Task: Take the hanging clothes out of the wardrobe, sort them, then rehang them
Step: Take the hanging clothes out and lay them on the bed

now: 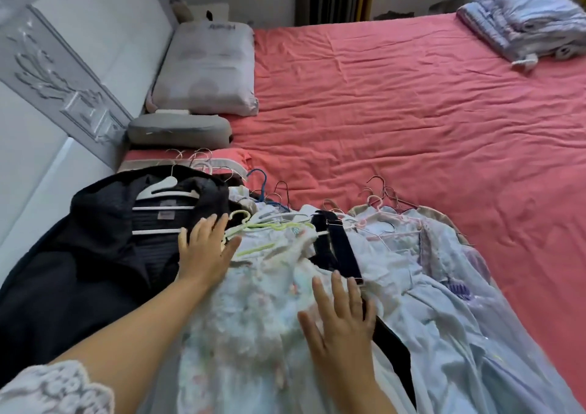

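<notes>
The fingers of the left hand [206, 248] were spread and flat, gripping nothing, with the fingertips [218, 220] resting where the dark jacket [95, 255] met a pale yellow hanger [253, 226]. The right hand [341, 315] was likewise open, palm down and fingers splayed on the fluffy white dress [253, 302], its fingertips just short of a black strap [336, 245] that crossed the pile. Neither hand had closed on anything.

Outward from the hands, the clothes lay in a heap on the near edge of the bed's pink sheet [396, 112], all out of the wardrobe and each on its hanger: the dark jacket on a white hanger [165, 188] to the left, the white dress in the middle, pale blue garments [444, 286] to the right. A cluster of wire hooks [383, 191] stuck up at the far side of the pile, close together and overlapping.

The likely trouble was tangling. Lifting one garment could drag its neighbours, since the hooks seemed interlocked and the black strap lay across several pieces; thin fabric could snag on a wire tip. The heap also hung over the bed's edge, so a pull toward the person might slide it to the floor.

A small label [165, 215] showed inside the jacket collar, too blurred to read. The grey pillow [206, 67] carried dark lettering [222, 27], but it could not be made out
</notes>
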### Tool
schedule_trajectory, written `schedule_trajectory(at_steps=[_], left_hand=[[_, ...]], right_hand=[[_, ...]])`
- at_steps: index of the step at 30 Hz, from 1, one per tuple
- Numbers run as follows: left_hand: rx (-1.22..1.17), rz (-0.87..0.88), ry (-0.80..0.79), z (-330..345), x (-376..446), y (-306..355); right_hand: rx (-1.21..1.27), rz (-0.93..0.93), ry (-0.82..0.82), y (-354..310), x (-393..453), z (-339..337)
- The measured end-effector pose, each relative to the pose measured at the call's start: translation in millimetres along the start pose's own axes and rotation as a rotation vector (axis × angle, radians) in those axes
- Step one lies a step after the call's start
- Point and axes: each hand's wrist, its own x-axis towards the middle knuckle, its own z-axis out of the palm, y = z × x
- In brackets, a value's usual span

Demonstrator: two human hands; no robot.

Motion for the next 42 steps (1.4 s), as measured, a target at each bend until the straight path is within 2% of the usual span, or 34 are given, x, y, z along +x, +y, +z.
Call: schedule_trajectory(at_steps=[4, 6, 7, 11, 13, 15, 18, 21, 26, 29, 35, 42], left_hand=[[0.084, 0.001, -0.164, 8.5, -8.2, 3.2], [0.060, -0.023, -0.160, 1.0, -10.2, 7.1], [0.014, -0.041, -0.117, -4.8, -13.7, 7.7], [-0.150, -0.031, 0.044, -27.9, -47.3, 3.5], [-0.217, -0.006, 0.092, -40.6, -78.0, -4.3], [-0.299, -0.025, 0.106, -53.9, -115.1, -17.1], [-0.359, -0.097, 0.110, -65.6, -175.3, -43.3], [-0.345, -0.166, 0.112, -72.7, -240.6, -75.3], [-0.348, -0.380, 0.156, -83.3, -369.9, -129.2], [-0.363, -0.529, 0.197, -88.1, -466.9, -162.0], [-0.418, -0.863, 0.381, -94.8, -652.3, -205.2], [-0.418, -1.184, 0.495, -88.6, -814.1, -222.6]], right_hand=[[-0.168, 0.069, -0.404, 17.0, -7.7, 30.2], [-0.218, 0.061, -0.538, 20.7, -8.6, 29.9], [-0.198, 0.056, -0.524, 19.6, -6.2, 27.4], [-0.044, 0.070, -0.244, -9.1, -0.2, 6.9], [0.029, -0.038, -0.089, -34.5, -2.8, -1.1], [0.093, -0.149, -0.053, -65.1, -10.8, -8.6], [0.186, -0.295, -0.114, -107.1, -27.9, -17.8], [0.248, -0.411, -0.254, -148.0, -56.9, -22.0], [0.267, -0.655, -0.371, -220.8, -139.1, -16.3], [0.273, -0.827, -0.443, -268.6, -210.1, -10.8], [0.336, -1.034, -0.616, -343.7, -355.6, -5.1], [0.398, -1.292, -0.800, -402.1, -495.4, -1.2]])
